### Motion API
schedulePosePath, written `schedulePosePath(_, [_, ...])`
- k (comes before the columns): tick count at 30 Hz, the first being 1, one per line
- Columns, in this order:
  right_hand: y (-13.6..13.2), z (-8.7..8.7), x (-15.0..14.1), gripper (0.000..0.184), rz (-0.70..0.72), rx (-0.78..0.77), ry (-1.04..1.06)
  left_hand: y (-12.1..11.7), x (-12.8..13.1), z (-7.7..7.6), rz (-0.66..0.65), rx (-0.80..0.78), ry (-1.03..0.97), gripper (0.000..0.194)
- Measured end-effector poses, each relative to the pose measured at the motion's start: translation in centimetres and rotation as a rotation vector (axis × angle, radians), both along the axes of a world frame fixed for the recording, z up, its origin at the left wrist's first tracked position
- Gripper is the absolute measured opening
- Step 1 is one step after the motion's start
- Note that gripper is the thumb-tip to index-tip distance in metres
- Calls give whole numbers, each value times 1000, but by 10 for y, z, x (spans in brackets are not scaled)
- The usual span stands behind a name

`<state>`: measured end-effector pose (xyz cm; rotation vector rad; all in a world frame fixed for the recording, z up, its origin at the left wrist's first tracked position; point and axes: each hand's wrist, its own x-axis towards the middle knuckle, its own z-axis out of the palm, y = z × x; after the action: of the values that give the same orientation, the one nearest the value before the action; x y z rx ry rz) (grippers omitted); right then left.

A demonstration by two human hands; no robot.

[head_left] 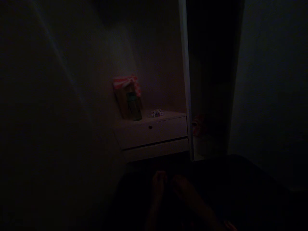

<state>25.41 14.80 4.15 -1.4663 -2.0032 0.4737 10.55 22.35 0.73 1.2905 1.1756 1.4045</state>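
Note:
The scene is very dark. Low in the middle, my left hand [158, 183] is raised with its fingers curled in. Close beside it on the right, with a small gap between them, is my right hand [181, 186], its fingers bent toward the left one. Both look closed, but darkness hides whatever may be between the fingers. Around and beneath the hands lies a black area, perhaps dark fabric, whose kind I cannot make out.
Ahead stands a pale drawer unit [154, 133] with a round dark knob [150, 127]. On it are a green-capped bottle [134, 107], a box-like thing with red-and-white checked covering [124, 82], and a light patterned game controller [157, 112]. A vertical panel edge [185, 64] rises at right.

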Motion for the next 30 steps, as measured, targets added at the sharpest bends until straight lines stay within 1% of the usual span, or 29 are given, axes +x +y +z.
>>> schedulePosePath(4, [3,-8,0,28,-35,5,-25,0,1,-1,-8,-6,-2,38])
schedulePosePath(7, [5,-9,-1,25,-45,6,-12,-1,1,0,-5,-12,-5,38])
schedulePosePath(10, [4,-6,-1,23,-43,15,-33,-1,1,-1,-7,-8,-6,37])
schedulePosePath(16, [-2,3,-2,19,-55,18,-140,0,0,-1,-3,-2,3,38])
schedulePosePath(21, [-7,12,-2,17,-33,57,-210,-3,-1,0,-8,-1,12,36])
schedulePosePath(23, [-7,13,-3,18,-30,37,-238,-3,-1,0,-4,1,9,36])
schedulePosePath(26, [-5,9,-5,20,-26,17,-262,-1,-1,-1,-6,6,6,36])
schedulePosePath(30, [-5,3,-7,30,-43,-33,-270,0,-2,0,-18,17,21,36])
